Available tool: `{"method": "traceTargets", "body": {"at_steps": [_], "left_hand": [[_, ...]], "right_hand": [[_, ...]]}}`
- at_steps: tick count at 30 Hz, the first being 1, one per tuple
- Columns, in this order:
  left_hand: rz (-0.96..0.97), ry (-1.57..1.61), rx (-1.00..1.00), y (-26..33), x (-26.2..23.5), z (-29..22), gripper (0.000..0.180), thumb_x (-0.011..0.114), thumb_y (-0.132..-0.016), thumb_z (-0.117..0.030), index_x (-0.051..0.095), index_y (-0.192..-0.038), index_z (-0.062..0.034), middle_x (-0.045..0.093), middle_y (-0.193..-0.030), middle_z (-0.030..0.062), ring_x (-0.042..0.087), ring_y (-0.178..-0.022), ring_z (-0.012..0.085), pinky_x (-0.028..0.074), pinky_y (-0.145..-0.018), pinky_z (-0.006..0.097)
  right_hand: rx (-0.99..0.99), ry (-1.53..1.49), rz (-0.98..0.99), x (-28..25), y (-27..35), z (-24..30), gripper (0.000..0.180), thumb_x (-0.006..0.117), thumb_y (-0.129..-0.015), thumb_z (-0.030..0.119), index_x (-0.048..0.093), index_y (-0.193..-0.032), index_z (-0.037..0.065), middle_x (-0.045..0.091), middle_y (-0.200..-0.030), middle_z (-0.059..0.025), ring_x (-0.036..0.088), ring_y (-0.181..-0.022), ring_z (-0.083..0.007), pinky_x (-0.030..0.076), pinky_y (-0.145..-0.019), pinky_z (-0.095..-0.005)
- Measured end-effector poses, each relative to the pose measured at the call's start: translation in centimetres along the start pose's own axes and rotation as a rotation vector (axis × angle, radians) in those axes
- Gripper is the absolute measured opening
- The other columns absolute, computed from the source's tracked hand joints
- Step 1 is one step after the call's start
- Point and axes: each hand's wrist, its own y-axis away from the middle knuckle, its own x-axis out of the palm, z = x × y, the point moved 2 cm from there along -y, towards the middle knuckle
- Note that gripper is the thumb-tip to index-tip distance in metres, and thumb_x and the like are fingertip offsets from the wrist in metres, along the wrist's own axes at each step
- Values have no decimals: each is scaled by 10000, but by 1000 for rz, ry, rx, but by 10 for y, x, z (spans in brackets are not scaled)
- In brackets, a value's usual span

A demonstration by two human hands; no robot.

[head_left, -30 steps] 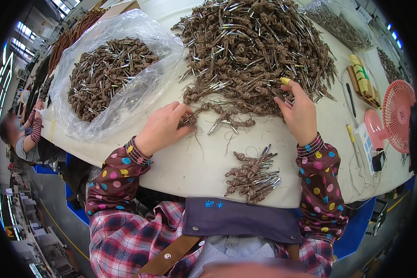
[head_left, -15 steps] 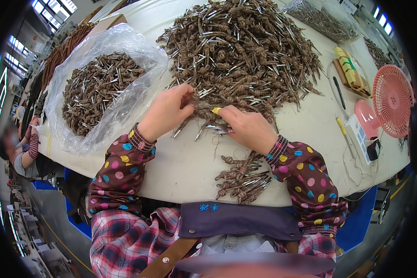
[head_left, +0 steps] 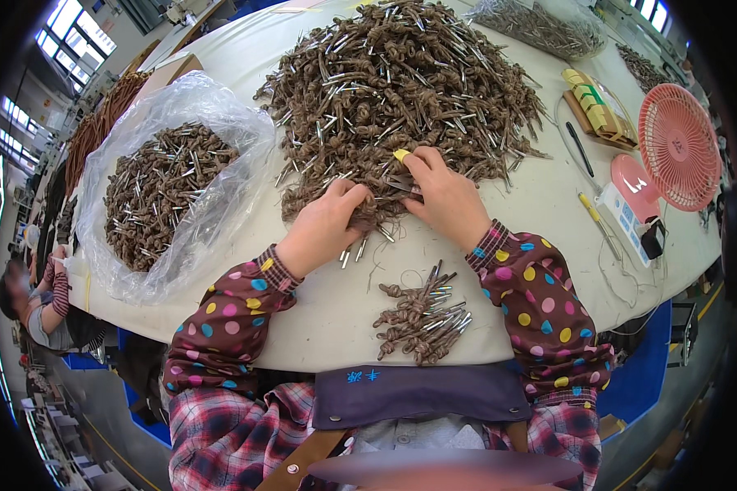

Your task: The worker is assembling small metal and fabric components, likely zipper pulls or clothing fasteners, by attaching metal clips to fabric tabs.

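Observation:
A large heap of knotted brown cords with silvery metal tips [head_left: 401, 90] rises on the table in front of me. At its near edge, my left hand [head_left: 323, 225] is closed, with thumb and fingers pinching a knotted brown cord [head_left: 365, 214]; part of that cord is hidden by the fingers. My right hand [head_left: 449, 203] is closed around small metal thread snips [head_left: 403, 187], whose blades point left toward the heap. A yellow cover [head_left: 401, 155] wraps a fingertip of that hand. Close to my body lies a small pile of similar knotted cords [head_left: 423, 317].
On the left stands an open clear plastic bag [head_left: 254, 131] of knotted cords. To the right are a pink fan [head_left: 678, 147], a black pen [head_left: 580, 149], a yellow-handled tool [head_left: 599, 222] and a white power strip [head_left: 626, 225]. Another person [head_left: 45, 303] sits far left.
Both hands have shifted relative to the heap: the left moved right and down, the right moved up with the snips. The whole view has turned slightly.

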Motion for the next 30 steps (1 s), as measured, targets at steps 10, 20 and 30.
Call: {"method": "traceTargets", "body": {"at_steps": [10, 20, 30], "left_hand": [[-222, 552, -32, -76, -22, 0, 161, 669, -795, -100, 573, -901, -25, 600, -784, 38, 579, -725, 120, 461, -647, 264], [-298, 202, -82, -41, -50, 19, 276, 665, -824, -94, 593, -1085, -37, 579, -1038, 83, 586, -901, 162, 495, -736, 276], [-117, -32, -170, 34, -31, 57, 296, 686, -780, -128, 590, -1058, -92, 571, -976, 107, 595, -896, 303, 487, -763, 395]], "right_hand": [[258, -493, -179, -39, -47, -30, 315, 713, -722, 138, 615, -990, 5, 651, -771, -118, 636, -676, -229, 493, -643, -307], [42, -251, -75, -51, -16, -7, 443, 721, -759, 147, 538, -1155, 73, 578, -982, -78, 623, -776, -240, 517, -684, -328], [-275, -139, 265, 4, 12, 18, 327, 637, -776, 103, 547, -1090, 79, 605, -934, -79, 640, -730, -270, 516, -600, -365]]}}
